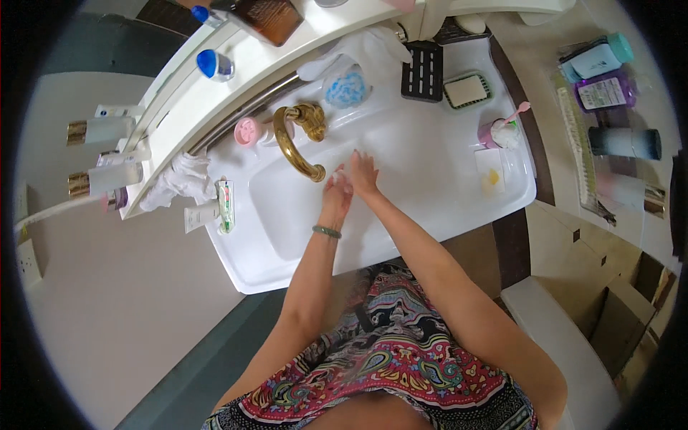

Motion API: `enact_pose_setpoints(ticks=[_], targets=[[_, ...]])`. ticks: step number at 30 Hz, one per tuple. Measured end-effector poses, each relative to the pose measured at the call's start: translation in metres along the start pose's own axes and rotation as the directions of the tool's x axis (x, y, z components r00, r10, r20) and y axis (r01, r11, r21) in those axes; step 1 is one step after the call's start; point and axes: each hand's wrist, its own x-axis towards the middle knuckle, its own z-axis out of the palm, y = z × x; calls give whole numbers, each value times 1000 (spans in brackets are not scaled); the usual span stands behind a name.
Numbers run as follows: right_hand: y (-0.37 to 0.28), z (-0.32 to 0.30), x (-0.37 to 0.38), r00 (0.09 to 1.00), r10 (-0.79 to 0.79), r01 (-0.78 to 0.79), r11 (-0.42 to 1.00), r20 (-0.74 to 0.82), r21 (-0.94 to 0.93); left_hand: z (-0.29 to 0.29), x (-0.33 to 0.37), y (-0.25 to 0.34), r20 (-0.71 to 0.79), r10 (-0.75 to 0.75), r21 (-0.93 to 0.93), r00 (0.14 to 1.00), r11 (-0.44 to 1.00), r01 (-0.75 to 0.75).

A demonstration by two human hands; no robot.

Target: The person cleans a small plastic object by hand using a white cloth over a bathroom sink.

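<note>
Both my hands are over the white sink basin (437, 204), just right of the curved brass faucet (292, 147). My left hand (338, 190), with a green bangle (327, 231) on its wrist, is turned palm up below the faucet's spout, its fingers loosely extended. Beside it, my right hand (364, 173) has its back upward and its fingers stretched out. The two hands are close together, and I cannot tell whether they touch. Neither shows an object in it. Whether water is running cannot be made out.
A pink jar (249, 132), a blue-and-white round item (345, 87), a black slotted dish (423, 72), a soap dish with soap (466, 92) and a pink cup (496, 133) stand around the rim. Toothpaste tubes (226, 206) lie at left. Bottles (609, 93) line the right ledge.
</note>
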Motion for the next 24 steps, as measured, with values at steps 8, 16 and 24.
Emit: enact_pose_setpoints(ticks=[8,16,24], targets=[[-14,-67,-67,1000,-4,-4,927,21,376,-10,-20,37,-494,160,233,855,971,-47],[2,-75,-103,992,-120,98,929,40,358,-31,-42,6,-125,-44,412,991,907,92],[10,-86,-131,976,35,-161,780,216,605,7,-77,-17,-120,77,170,990,984,-56]])
